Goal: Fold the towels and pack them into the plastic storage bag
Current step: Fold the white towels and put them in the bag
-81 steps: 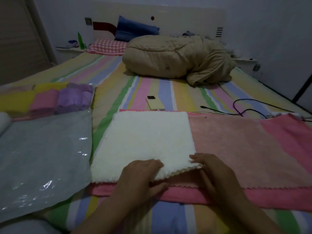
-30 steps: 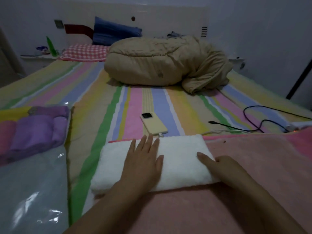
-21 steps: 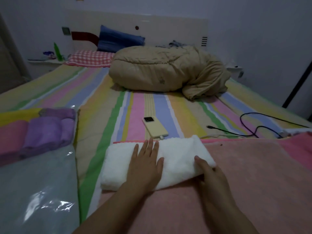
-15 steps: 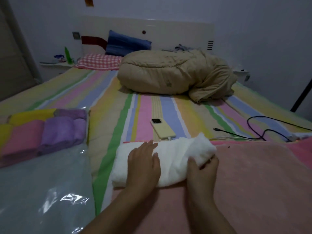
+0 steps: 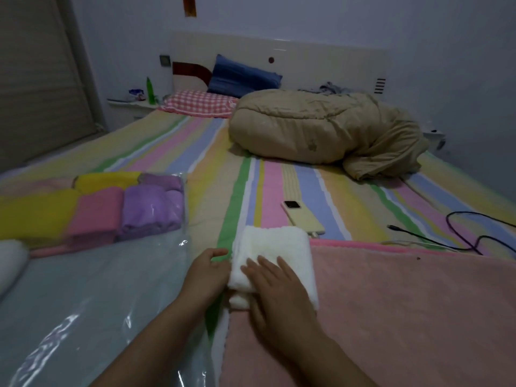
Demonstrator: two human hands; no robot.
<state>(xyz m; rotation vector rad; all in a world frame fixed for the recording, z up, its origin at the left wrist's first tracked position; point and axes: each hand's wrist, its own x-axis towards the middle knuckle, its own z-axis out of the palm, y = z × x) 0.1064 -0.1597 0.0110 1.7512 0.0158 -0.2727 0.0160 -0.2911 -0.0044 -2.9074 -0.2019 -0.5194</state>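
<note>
The white towel lies folded into a small thick block on the left end of a spread pink towel. My right hand lies flat on top of the block, fingers straight. At the block's left edge my left hand cups it, with the thumb up and the fingers curled against its side. The clear plastic storage bag lies flat to the left, holding folded yellow, pink and purple towels at its far end.
A yellow phone lies just beyond the white towel, with a black cable to its right. A beige duvet and pillows sit at the bed's head. A white roll lies at the far left.
My right hand carried the towel's right end over to the left, halving its width, and now lies flat on top. My left hand slid off the top to the left edge.
</note>
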